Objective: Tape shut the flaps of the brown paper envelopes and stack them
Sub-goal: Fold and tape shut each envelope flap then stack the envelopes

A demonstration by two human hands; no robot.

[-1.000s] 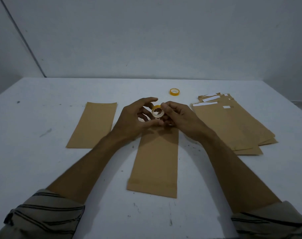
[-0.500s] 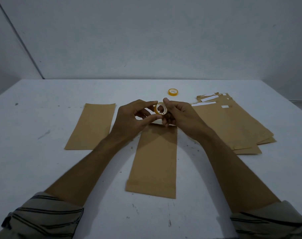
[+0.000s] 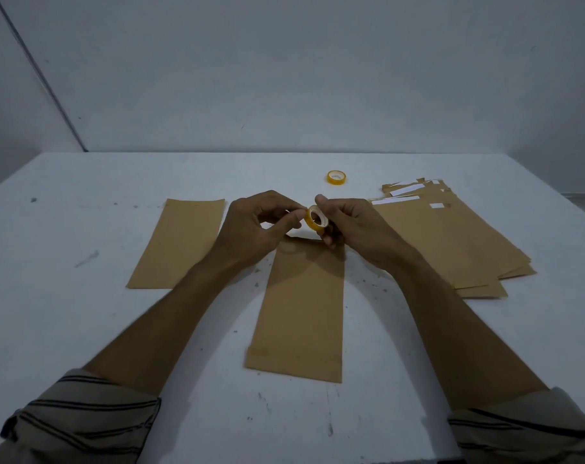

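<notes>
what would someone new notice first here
The two hands meet mid-table: the right hand holds a small yellow tape roll while the left hand pinches at its edge, just above the far end of a brown envelope. Next come the fanned pile of envelopes at right, a single envelope at left, and a second tape roll farther back.

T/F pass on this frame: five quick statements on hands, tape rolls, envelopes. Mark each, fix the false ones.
1. The right hand grips the held tape roll. True.
2. The second tape roll sits on the envelope pile. False: it lies on the bare table, apart from the pile.
3. The left envelope lies alone, flat. True.
4. The middle envelope is lifted off the table. False: it lies flat below the hands.
5. The left hand rests flat on the table. False: it is raised, fingers pinching at the held roll's rim.
</notes>
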